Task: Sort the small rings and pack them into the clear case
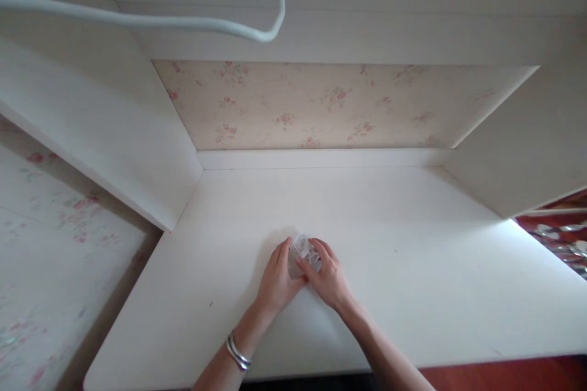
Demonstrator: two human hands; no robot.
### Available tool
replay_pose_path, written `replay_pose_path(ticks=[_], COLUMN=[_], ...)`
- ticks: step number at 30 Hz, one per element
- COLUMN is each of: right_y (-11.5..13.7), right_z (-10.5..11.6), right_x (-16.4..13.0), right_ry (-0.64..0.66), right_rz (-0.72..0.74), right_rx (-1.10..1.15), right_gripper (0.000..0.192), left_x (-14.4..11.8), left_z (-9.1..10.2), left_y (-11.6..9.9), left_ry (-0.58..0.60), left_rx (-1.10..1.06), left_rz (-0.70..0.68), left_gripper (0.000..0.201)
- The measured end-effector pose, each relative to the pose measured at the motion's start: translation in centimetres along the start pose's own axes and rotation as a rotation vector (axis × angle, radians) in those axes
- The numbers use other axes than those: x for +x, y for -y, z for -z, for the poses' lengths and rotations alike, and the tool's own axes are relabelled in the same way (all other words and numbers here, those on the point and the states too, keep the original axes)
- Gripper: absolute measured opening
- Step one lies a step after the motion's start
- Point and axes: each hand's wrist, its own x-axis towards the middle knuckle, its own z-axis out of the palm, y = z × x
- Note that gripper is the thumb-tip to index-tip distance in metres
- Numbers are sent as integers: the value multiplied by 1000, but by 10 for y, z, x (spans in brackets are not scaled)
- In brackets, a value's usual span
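A small clear container (296, 267), see-through with shiny, crinkled-looking clear material at its top, is between my hands just above or on the white desk (413, 293); I cannot tell whether it touches the surface. My left hand (277, 281) wraps its left side, fingers pointing forward. From the right, my right hand (329, 275) closes over the top, thumb and fingers on the clear material. What lies inside the container is too small and blurred to make out. A silver bangle (238, 351) circles my left wrist.
White side panels (105, 104) (518, 134) stand at both ends of the desk, with a shelf (358, 24) above its back. A white cable (183, 21) hangs across the upper left. Flowered wallpaper (284, 110) covers the wall behind. Red patterned fabric (557, 235) shows at right.
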Motion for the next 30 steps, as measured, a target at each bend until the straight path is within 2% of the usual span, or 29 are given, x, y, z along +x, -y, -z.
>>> replay_pose_path(ticks=[3, 7, 11, 15, 19, 24, 28, 30], right_y=[0, -1, 0, 4, 2, -16, -33, -38], right_z=[-5, -7, 1, 11, 17, 19, 15, 13], right_x=[-6, -9, -8, -5, -4, -4, -9, -12], right_ry=[12, 27, 84, 147, 138, 121, 45, 3], right_rz=[41, 100, 125, 131, -10, -202, -380, -416], right_rx=[-32, -82, -125, -86, 129, 355, 540, 597], right_gripper=[46, 46, 39, 38, 39, 44, 57, 63], left_x=[0, -1, -1, -1, -4, -5, -4, -2], left_z=[0, 3, 7, 9, 9, 10, 12, 13], left_y=[-2, -2, -6, -10, -8, -7, -9, -8], left_ry=[-26, 8, 70, 71, 61, 53, 58, 61], left_rx=[-23, -37, -46, -54, -80, -105, -157, -231], left_rz=[25, 113, 192, 206, 187, 165, 202, 224], left_gripper=[75, 75, 72, 72, 73, 76, 78, 80])
